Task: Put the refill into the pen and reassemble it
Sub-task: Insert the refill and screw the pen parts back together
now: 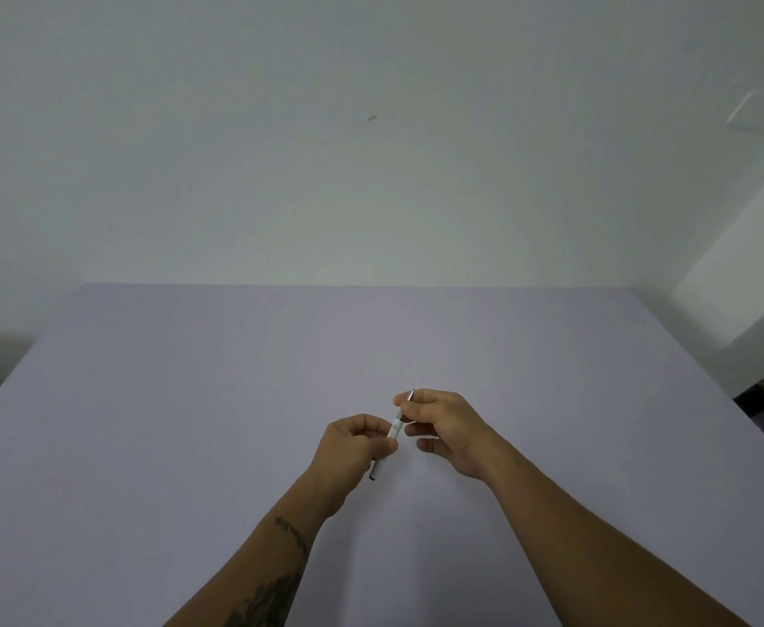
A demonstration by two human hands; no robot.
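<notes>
Head view: both hands grip the pen — its middle hidden.

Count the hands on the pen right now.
2. The left hand pinches the lower barrel of the pen; the right hand grips the upper end near the metal tip. Fingers hide part of the pen, so separate pieces may be covered.
</notes>
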